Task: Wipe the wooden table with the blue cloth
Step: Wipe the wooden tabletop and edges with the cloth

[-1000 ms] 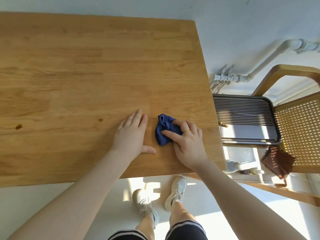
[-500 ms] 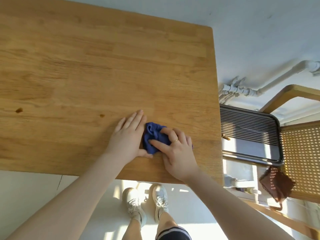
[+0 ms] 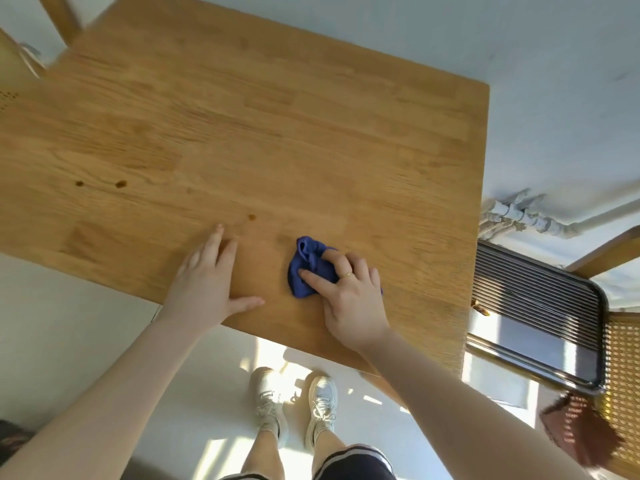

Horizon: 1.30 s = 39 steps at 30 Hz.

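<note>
The right hand (image 3: 349, 292) has its fingers curled over the bunched cloth (image 3: 308, 268), thumb and forefinger pinching a fold and the palm bearing it down onto the tabletop (image 3: 277, 133). The left hand (image 3: 207, 282) lies flat and spread, fingers straight, holding nothing; it rests on the wood just left of the cloth, apart from it.

The cloth sits near the tabletop's near edge, toward its right side. Three small dark spots show on the wood: one (image 3: 251, 217) just beyond the left hand's fingertips, up and left of the cloth, and two more (image 3: 121, 184) well to the left of that.

Judging by this, wiping is under way but most of the surface is still to cover. The risks look modest. Wadded this tight, the cloth touches only a small patch, so strokes may leave strips unwiped and could pass beside the spots. Working so near the edge, a stroke toward the body could drag the cloth off the wood. The braced left hand also covers wood that will need a pass. Beyond the tabletop's right edge stands a chair (image 3: 623, 358) with a ridged tray (image 3: 540, 306) beside it.
</note>
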{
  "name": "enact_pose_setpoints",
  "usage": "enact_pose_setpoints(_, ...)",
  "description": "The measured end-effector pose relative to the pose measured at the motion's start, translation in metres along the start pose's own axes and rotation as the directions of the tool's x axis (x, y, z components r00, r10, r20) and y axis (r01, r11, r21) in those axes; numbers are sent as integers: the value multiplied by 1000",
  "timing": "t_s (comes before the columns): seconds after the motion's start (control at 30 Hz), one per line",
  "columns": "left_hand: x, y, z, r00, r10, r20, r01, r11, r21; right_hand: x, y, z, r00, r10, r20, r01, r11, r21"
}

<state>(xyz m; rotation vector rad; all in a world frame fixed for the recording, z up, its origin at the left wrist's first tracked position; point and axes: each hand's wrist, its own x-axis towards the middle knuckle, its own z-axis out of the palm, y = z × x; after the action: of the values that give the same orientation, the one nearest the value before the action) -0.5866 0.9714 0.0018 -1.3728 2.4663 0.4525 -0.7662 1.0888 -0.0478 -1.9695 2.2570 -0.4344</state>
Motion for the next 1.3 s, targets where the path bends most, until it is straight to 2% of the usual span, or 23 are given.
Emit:
enact_pose_setpoints(0.13,3,5,1,999,-36,-12,36,999,0,35,7,-3,999,-51,16,51,999,-13)
enact_pose_setpoints(0.23,4,4,4,999,-48,-23,48,999,-17,74,7,-6,997,77,19,-77,996,-44)
enact_pose_setpoints(0.3,2,3,6,999,-46,-10,46,999,-13,79,3,-3,994,108,0,-108,993,-47)
enact_pose_setpoints(0.4,3,2,4,999,-48,-12,47,998,-29,49,-9,-1,1000,-24,-18,22,996,-85)
enact_pose_setpoints(0.5,5,0,1,999,-17,-42,16,1000,-23,14,-29,5,980,-185,71,189,980,-60)
enact_pose_setpoints(0.6,3,-6,0,999,20,-26,-21,1000,-11,31,-24,6,969,-233,84,238,970,-43)
enact_pose_setpoints(0.67,2,-11,2,999,48,-15,-48,999,2,59,-17,6,988,-145,46,147,988,-46)
enact_pose_setpoints(0.77,5,-19,0,995,98,-16,-99,995,-27,91,-24,10,989,147,-7,-147,988,-43)
enact_pose_setpoints(0.8,7,-22,-3,994,112,-15,-113,992,-49,92,-31,12,979,201,-31,-202,979,-34)
enact_pose_setpoints(0.87,10,-28,-9,991,130,-8,-131,986,-103,82,-44,16,979,195,-63,-196,980,-18)
enact_pose_setpoints(0.93,12,-38,-14,989,149,-16,-149,981,-127,61,-58,21,994,90,-60,-91,996,-13)
enact_pose_setpoints(1.03,15,-59,-17,992,124,-9,-124,990,-72,37,-71,25,998,-70,5,69,997,27)
enact_pose_setpoints(1.1,19,-74,-20,995,93,22,-93,995,-22,48,-66,23,995,-95,16,95,995,26)
enact_pose_setpoints(1.13,21,-81,-21,996,85,37,-85,996,6,59,-63,22,998,-56,10,56,998,20)
enact_pose_setpoints(1.2,25,-93,-23,996,77,52,-80,995,64,87,-60,21,993,114,-13,-114,993,12)
enact_pose_setpoints(1.3,29,-107,-23,998,58,26,-62,980,188,116,-69,25,947,320,-42,-320,947,-13)
